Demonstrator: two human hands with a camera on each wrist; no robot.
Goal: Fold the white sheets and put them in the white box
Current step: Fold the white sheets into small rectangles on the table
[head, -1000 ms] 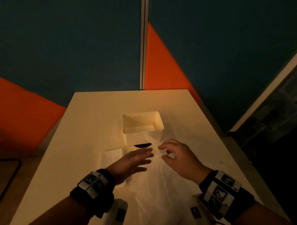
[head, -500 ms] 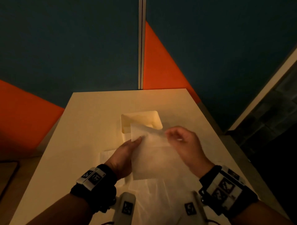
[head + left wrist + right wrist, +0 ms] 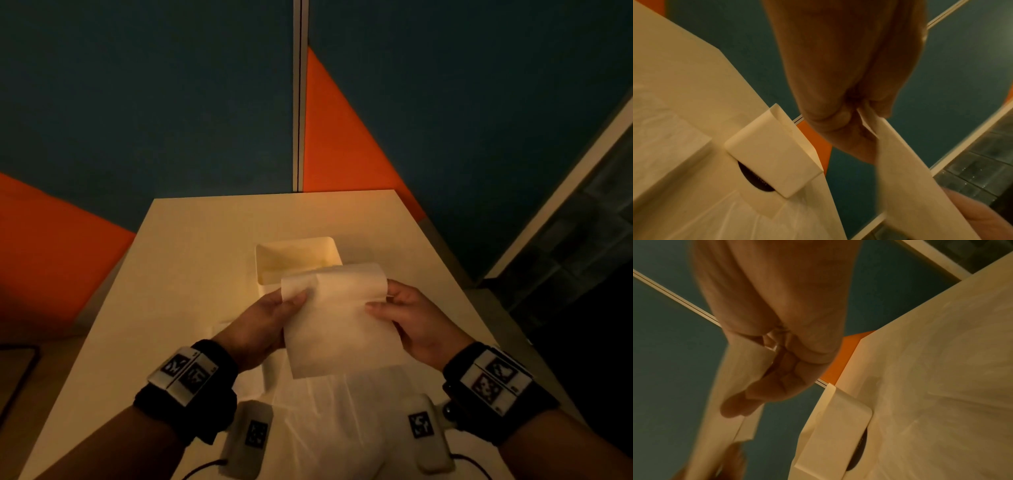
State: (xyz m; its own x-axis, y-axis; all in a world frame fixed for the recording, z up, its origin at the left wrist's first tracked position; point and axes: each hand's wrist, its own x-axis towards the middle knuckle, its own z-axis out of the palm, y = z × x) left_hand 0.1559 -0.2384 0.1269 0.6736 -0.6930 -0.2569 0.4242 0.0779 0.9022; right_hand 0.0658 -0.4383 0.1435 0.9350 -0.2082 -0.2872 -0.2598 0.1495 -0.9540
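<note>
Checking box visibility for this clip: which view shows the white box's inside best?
The head view: the white rectangular open-topped box shows its interior from above, near edge hidden by the held white sheet. Both wrist views show only outer walls.

Black wristbands on both bare forearms — each carrying white blocks printed with black-and-white markers.

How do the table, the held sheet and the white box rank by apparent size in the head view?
1. table, largest by far.
2. held sheet, pinched by the left hand and right hand.
3. white box, smallest, but it sits farther from the camera and the sheet hides part of it, so this order is unsure.
</note>
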